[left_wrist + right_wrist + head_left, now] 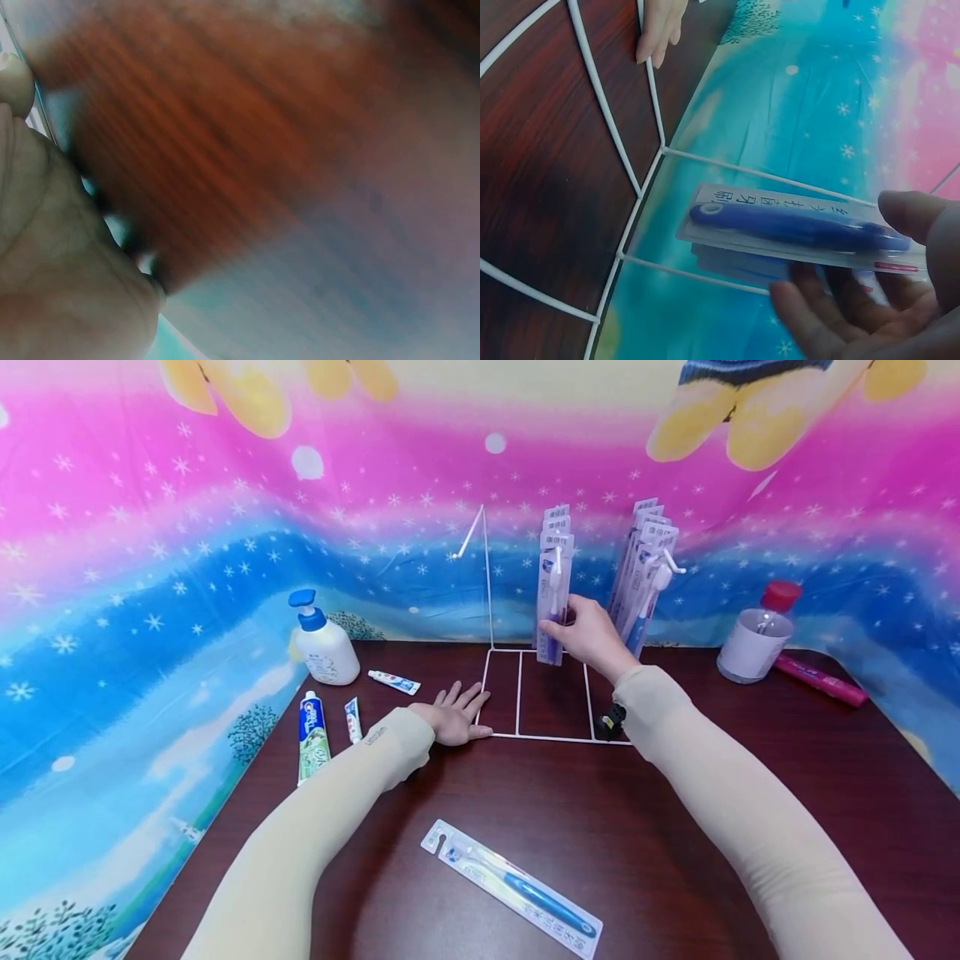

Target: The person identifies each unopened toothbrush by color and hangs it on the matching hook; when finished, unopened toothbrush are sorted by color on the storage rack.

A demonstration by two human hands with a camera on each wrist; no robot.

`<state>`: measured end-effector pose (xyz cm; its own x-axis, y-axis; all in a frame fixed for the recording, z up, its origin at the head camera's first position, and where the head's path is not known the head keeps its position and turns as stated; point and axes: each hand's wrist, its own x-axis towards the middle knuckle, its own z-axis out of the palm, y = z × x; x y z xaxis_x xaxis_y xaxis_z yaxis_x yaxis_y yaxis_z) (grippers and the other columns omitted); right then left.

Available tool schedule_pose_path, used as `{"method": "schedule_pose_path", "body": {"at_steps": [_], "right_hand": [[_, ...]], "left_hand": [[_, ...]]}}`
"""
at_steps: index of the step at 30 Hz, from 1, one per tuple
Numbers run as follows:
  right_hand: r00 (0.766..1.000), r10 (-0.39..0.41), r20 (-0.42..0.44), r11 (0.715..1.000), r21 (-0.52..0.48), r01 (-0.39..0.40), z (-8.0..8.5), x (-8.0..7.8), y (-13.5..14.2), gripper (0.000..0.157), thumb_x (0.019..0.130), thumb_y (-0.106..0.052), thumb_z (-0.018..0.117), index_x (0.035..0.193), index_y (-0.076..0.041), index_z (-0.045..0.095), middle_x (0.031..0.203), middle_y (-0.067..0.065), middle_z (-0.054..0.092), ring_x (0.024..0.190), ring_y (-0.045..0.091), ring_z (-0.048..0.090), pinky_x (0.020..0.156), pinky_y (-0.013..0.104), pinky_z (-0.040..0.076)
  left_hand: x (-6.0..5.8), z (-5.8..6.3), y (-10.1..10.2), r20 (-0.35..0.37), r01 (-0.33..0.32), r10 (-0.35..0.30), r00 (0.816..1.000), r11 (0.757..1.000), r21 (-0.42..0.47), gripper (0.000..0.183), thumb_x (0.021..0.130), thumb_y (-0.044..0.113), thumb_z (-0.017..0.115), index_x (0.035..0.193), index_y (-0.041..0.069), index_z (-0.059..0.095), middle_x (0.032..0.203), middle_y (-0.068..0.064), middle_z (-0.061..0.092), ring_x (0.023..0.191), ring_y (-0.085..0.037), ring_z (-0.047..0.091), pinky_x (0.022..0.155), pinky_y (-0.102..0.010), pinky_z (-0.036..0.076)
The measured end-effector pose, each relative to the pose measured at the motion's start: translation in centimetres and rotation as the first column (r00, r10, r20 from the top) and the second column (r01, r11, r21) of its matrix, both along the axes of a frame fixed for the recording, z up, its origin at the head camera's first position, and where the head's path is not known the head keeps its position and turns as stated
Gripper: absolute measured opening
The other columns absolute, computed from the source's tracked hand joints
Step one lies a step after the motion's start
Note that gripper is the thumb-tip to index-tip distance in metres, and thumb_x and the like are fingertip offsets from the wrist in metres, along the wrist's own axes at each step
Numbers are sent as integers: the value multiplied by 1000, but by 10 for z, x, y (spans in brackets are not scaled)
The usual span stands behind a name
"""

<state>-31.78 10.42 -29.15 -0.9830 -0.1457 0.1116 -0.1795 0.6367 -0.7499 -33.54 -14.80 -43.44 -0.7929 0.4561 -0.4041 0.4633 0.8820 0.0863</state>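
Observation:
My right hand (pixel 595 631) holds the front packaged toothbrush (pixel 547 610) of the row on the middle hook of a white wire rack (pixel 519 693). Its purple handle shows through the clear pack, with more packs close behind. In the right wrist view, the thumb lies above the pack (pixel 795 232) and the fingers curl below it. My left hand (pixel 454 718) rests with fingers spread on the left side of the rack's base. A blue packaged toothbrush (pixel 517 889) lies on the table in front. The left wrist view mostly shows palm and blurred table.
More packaged toothbrushes (pixel 645 568) hang on the right hook; the left hook (pixel 468 532) is bare. At left are a pump bottle (pixel 330 652), a large toothpaste tube (pixel 313 739) and small tubes (pixel 394 682). A red-capped bottle (pixel 756 643) and pink tube (pixel 825 681) are at right.

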Motion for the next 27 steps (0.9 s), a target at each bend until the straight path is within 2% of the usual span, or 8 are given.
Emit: {"method": "schedule_pose_path", "body": {"at_steps": [6, 9, 11, 14, 17, 20, 23, 27], "right_hand": [[998, -26, 62, 979, 205, 13, -9, 17, 12, 65, 86, -47, 59, 134, -7, 43, 112, 12, 57, 92, 26, 55, 80, 45, 46], [999, -21, 41, 953, 303, 7, -16, 31, 16, 68, 85, -48, 59, 136, -5, 44, 116, 14, 57, 97, 27, 55, 81, 46, 45], [1000, 3, 6, 928, 372, -5, -21, 43, 15, 66, 85, -48, 60, 132, -4, 49, 117, 15, 58, 99, 28, 56, 82, 48, 45], [996, 85, -43, 877, 477, -54, -31, 66, 6, 59, 84, -48, 61, 123, -4, 58, 112, 14, 62, 97, 29, 59, 81, 47, 46], [979, 198, -42, 820, 555, -142, -44, 97, -11, 53, 83, -49, 62, 115, -6, 64, 105, 11, 65, 93, 27, 61, 77, 45, 48], [946, 323, -10, 752, 610, -250, -60, 131, -32, 48, 80, -53, 63, 104, -12, 68, 93, 4, 65, 82, 22, 61, 64, 40, 49], [904, 426, 35, 677, 650, -344, -74, 162, -47, 51, 75, -58, 65, 100, -13, 68, 85, 0, 60, 72, 18, 58, 55, 35, 47], [855, 514, 73, 571, 715, -404, -89, 191, -58, 62, 65, -64, 69, 99, -12, 67, 82, -1, 53, 66, 16, 53, 50, 33, 45]], "left_hand": [[8, 6, 3, 22, 4, -4, 1000, 1000, 1, 80, 89, 66, 28, 149, 24, -4, 153, 3, -13, 136, -30, -16, 108, -47, -2], [10, 11, 4, 22, 4, -4, 1000, 1000, -1, 79, 89, 65, 28, 149, 22, -3, 153, 2, -12, 136, -31, -15, 108, -47, -1], [9, 12, 4, 15, 1, -1, 1000, 1000, -7, 79, 89, 65, 27, 149, 23, -4, 153, 2, -13, 136, -31, -15, 108, -46, -1], [4, 11, 3, -2, -4, 4, 1000, 1000, -20, 79, 89, 66, 26, 148, 25, -6, 152, 4, -14, 136, -30, -16, 108, -45, -2], [-2, 8, 2, -16, -14, 13, 1000, 1000, -24, 79, 89, 66, 27, 148, 27, -7, 152, 5, -15, 136, -30, -17, 108, -45, -3], [-5, 6, 1, -19, -11, 11, 1000, 1000, -28, 79, 88, 67, 26, 147, 27, -8, 152, 5, -16, 135, -29, -18, 108, -45, -3], [-6, 3, 1, -18, -3, 2, 1000, 1000, -24, 79, 88, 68, 24, 147, 26, -8, 152, 4, -16, 136, -29, -17, 108, -46, -3], [-5, -1, 1, -11, -1, 1, 1000, 1000, -22, 80, 87, 69, 23, 148, 26, -7, 152, 3, -15, 136, -29, -17, 108, -46, -3]]}}
